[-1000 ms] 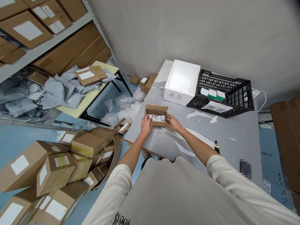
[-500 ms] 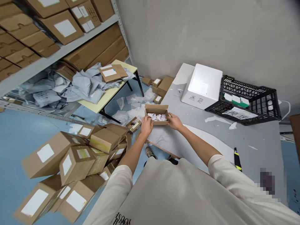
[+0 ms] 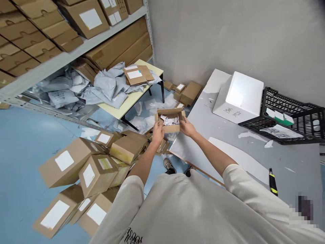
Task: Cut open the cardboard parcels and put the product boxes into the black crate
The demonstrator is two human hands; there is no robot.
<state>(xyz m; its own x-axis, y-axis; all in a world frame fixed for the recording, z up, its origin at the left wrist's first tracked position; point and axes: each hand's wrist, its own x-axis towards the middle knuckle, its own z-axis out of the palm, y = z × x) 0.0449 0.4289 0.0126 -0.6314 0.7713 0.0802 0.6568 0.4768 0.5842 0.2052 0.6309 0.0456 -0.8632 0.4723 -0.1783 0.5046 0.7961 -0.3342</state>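
Observation:
Between my two hands is a small open cardboard box (image 3: 171, 128), tipped so that its inside faces me. Crumpled white paper scraps (image 3: 169, 120) lie in it, fewer than before. My left hand (image 3: 158, 133) is closed on the box's left end, and my right hand (image 3: 188, 127) grips the right end. The box is held up off the left edge of the grey table (image 3: 200, 125), over the floor. Torn white paper (image 3: 149, 122) is scattered on the floor beyond it.
Taped cartons (image 3: 101, 173) are piled on the floor to my left. Grey mailer bags (image 3: 109, 86) cover a low yellow table (image 3: 122, 108) by the shelf (image 3: 88, 44). On the grey table are a white foam box (image 3: 238, 98), a black crate (image 3: 294, 115) and a utility knife (image 3: 272, 182).
Both hands have moved the box off the table's edge, out over the floor, and tilted it. Some scraps are gone from inside. The view has swung left.

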